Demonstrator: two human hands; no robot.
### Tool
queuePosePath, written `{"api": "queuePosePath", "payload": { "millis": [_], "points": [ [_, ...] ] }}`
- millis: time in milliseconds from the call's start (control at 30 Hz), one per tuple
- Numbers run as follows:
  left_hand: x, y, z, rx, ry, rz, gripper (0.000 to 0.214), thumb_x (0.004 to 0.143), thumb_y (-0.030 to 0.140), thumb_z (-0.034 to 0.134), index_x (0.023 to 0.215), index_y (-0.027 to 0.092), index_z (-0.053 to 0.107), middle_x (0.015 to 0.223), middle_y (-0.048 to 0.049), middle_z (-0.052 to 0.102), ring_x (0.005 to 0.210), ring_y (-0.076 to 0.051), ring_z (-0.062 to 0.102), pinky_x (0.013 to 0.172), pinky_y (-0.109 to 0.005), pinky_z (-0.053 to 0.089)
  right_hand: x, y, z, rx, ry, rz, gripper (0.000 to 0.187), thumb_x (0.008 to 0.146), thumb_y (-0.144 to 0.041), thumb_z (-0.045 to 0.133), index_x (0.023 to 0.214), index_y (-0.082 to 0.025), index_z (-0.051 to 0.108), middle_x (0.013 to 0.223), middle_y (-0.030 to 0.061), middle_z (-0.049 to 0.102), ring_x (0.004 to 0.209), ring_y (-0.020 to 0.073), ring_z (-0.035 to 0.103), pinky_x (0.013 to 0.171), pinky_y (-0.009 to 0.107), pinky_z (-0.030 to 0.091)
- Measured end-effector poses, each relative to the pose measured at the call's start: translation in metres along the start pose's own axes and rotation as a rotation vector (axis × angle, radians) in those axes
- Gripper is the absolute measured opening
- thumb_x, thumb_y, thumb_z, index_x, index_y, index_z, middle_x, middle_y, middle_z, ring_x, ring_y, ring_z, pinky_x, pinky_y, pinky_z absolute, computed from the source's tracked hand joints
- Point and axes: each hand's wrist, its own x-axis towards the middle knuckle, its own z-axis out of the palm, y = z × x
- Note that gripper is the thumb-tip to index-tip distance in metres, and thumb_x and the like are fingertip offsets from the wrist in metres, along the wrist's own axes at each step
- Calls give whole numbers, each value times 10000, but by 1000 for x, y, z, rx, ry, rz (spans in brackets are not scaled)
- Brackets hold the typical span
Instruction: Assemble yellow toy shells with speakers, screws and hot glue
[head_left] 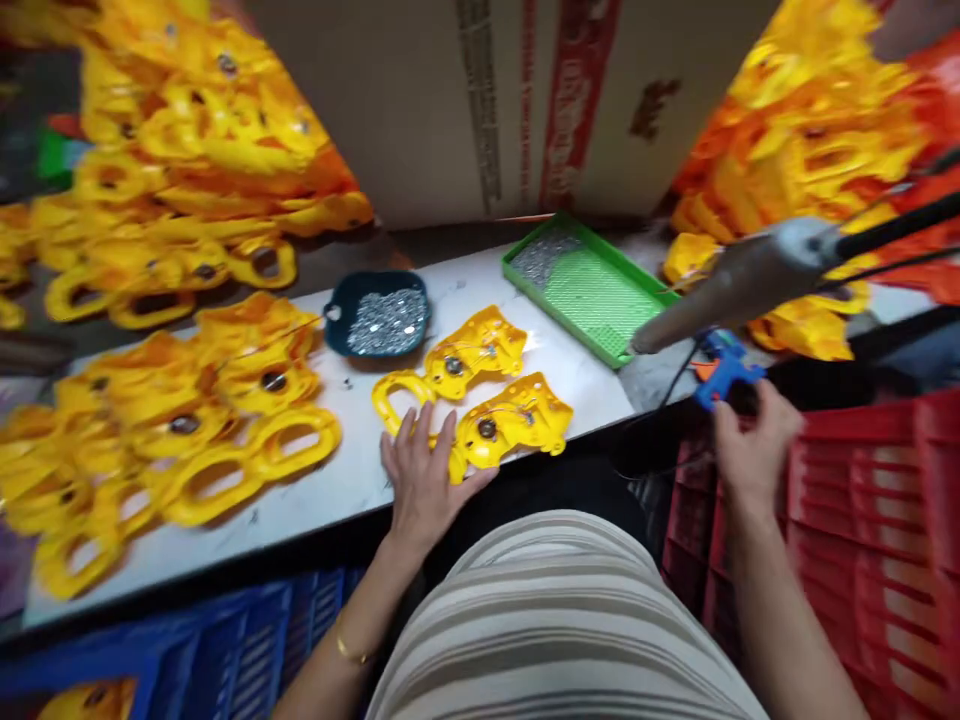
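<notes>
My left hand [422, 475] rests with spread fingers on the handle of the nearer yellow plastic shell [517, 420], at the table's front edge. Just behind it lies another yellow shell [480, 350] with a ring handle. Both have a round metal piece and thin wires inside. Out to the right, my right hand [757, 440] pinches a small blue plastic part [724, 372] with an orange bit on it; its exact kind is unclear. Above and left of that part hangs a grey, tapered tool [735, 285] on a dark cable.
A dark dish of small screws [386, 318] and a green ribbed tray [592, 290] stand behind the shells. Yellow shells [180, 410] crowd the left, with more heaped [817, 150] at right. A cardboard box [420, 110] blocks the back. Red [862, 500] and blue crates [225, 650] stand below.
</notes>
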Motion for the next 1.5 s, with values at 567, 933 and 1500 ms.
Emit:
{"api": "queuePosePath", "payload": {
  "millis": [567, 933, 1500],
  "points": [
    [-5, 9, -4, -72, -1, -104, 814, 733, 669, 675, 1365, 186, 503, 1482, -203, 418, 1407, -387, 295, 1132, -629, 128, -51, -178, 84, -202, -831, -999, 163, 925, -264, 515, 994, -205, 650, 998, 81, 654, 929, 255, 477, 731, 371, 273],
    [21, 21, -3, -112, 213, -109, 324, 896, 340, 606, 1201, 237, 645, 1389, -120, 544, 1355, -317, 388, 1127, -530, 215, -48, -165, 90, -280, -724, -968, 204, 944, -307, 491, 930, -223, 676, 967, 70, 656, 887, 244, 452, 701, 359, 226],
    [31, 19, 1, -129, 406, -17, 48, 847, 249, 695, 888, 239, 718, 1110, -33, 718, 1186, -274, 554, 1062, -502, 312, -47, -161, 76, -114, -782, -911, 235, 951, -303, 471, 1067, -224, 660, 991, 58, 668, 949, 238, 485, 752, 357, 278]
  ]
}}
